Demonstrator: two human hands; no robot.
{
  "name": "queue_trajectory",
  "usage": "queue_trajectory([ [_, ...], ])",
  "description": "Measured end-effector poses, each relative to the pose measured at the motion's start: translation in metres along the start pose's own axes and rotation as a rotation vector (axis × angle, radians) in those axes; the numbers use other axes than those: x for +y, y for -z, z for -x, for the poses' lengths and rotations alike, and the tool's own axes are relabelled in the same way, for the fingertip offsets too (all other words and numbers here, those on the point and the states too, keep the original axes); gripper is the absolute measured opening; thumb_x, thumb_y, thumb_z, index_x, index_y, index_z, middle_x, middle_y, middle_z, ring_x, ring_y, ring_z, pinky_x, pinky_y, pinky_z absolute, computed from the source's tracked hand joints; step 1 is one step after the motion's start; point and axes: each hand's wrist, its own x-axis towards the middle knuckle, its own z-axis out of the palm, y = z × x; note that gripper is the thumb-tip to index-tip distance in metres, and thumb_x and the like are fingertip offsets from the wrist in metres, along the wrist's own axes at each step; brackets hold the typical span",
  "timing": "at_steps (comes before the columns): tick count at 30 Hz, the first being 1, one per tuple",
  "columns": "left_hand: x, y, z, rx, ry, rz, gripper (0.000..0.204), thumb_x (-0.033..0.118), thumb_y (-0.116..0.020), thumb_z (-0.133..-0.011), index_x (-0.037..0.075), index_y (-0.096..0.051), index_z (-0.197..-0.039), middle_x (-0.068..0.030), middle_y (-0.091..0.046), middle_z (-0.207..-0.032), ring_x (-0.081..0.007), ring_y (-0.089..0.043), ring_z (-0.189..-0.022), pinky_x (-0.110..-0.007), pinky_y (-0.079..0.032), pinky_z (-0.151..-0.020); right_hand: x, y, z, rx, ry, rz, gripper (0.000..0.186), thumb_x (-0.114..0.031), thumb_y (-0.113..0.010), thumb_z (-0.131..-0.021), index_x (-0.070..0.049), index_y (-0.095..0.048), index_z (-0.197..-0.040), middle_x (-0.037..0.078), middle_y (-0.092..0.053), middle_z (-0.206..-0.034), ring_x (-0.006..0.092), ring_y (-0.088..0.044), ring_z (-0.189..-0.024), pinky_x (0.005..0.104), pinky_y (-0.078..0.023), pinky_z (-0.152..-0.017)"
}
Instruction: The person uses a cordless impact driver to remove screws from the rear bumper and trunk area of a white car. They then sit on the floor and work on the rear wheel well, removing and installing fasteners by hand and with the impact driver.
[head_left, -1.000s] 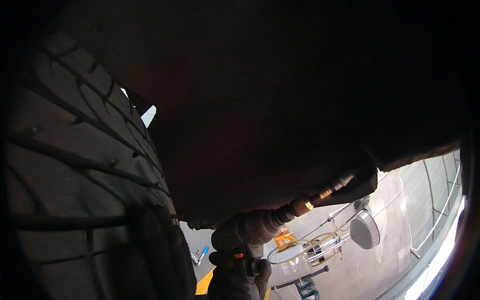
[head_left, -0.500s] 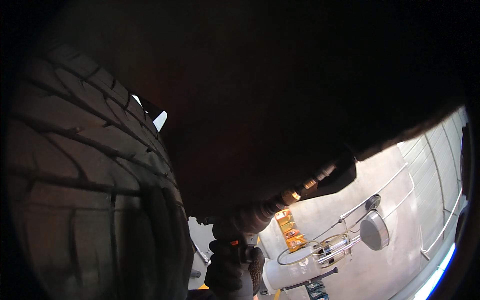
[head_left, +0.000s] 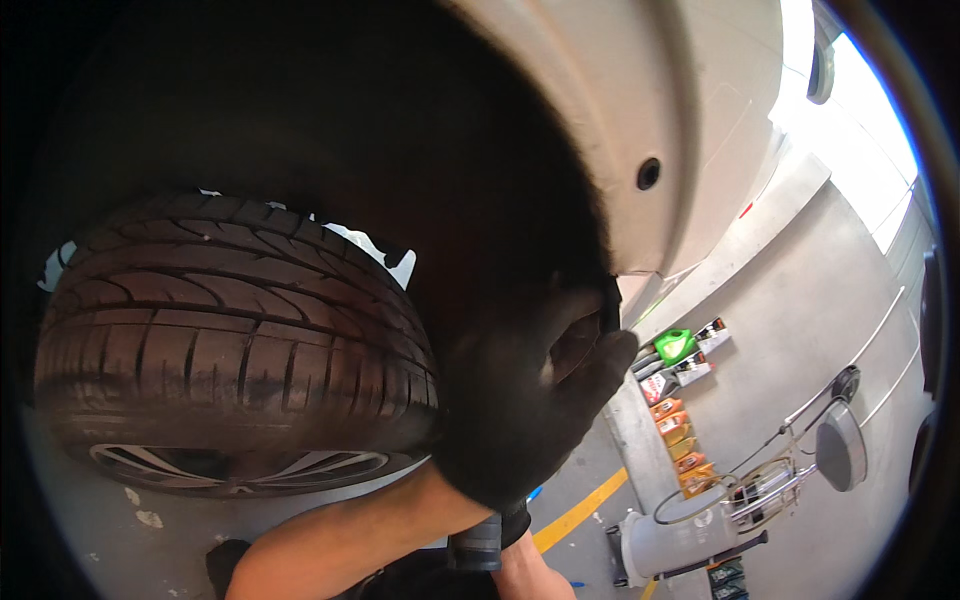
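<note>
My left hand (head_left: 540, 425), in a black glove, is raised beside the tyre (head_left: 250, 300), its forearm crossing under the wheel. Its thumb stands apart from a finger beneath the dark wheel arch (head_left: 380, 110). The other fingers blur into shadow. I make out nothing held in that hand. Below and behind it, my right hand (head_left: 516, 520) shows only a strip of black glove above the bare forearm; its fingers are hidden. Close by that wrist is a dark cylindrical end (head_left: 475, 545), perhaps part of a tool; whether I hold it cannot be told.
A light-coloured body panel (head_left: 640, 90) curves along the arch's right edge. Orange packages (head_left: 680, 440) and a green container (head_left: 676, 346) stand by the wall. A whitish tank with hoses (head_left: 670, 540) is at lower right, near a yellow floor line (head_left: 585, 510).
The view has pulled back from the wheel arch; more tyre, rim and body panel show. The gloved hand on a power tool with a long shaft is no longer visible; my left hand now fills the centre.
</note>
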Motion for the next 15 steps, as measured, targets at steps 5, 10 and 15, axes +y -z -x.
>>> queue_trajectory([
  [5, 0.002, -0.032, -0.014, 0.149, 0.064, 0.042, 0.019, 0.009, -0.069, -0.087, 0.0, -0.057, -0.076, -0.0007, -0.051, -0.061, -0.004, -0.043, -0.059, -0.027, -0.034, -0.05, -0.004, 0.012, 0.002, -0.071, -0.031, -0.054, 0.045, -0.039, -0.054, -0.097, -0.007, -0.048, -0.129, 0.012, -0.058, -0.11, 0.0245, -0.058, -0.094, 0.038, -0.049, -0.081],
  [10, 0.003, -0.042, -0.019, 0.325, -0.13, -0.138, 0.018, 0.005, -0.065, -0.086, 0.002, -0.053, -0.073, 0.0004, -0.045, -0.057, -0.0054, -0.039, -0.054, -0.026, -0.034, -0.051, -0.005, 0.014, -0.004, -0.151, -0.05, -0.106, 0.043, -0.036, -0.051, -0.1, -0.008, -0.048, -0.133, 0.014, -0.059, -0.121, 0.0267, -0.059, -0.105, 0.0404, -0.05, -0.089],
  [15, 0.001, -0.048, -0.01, 0.301, -0.079, -0.14, 0.017, 0.004, -0.064, -0.086, 0.002, -0.052, -0.074, 0.0004, -0.045, -0.058, -0.0042, -0.038, -0.056, -0.026, -0.034, -0.051, -0.008, 0.018, 0.002, -0.246, -0.074, -0.204, 0.042, -0.031, -0.047, -0.103, -0.008, -0.047, -0.138, 0.016, -0.058, -0.131, 0.0276, -0.059, -0.115, 0.042, -0.051, -0.098],
])
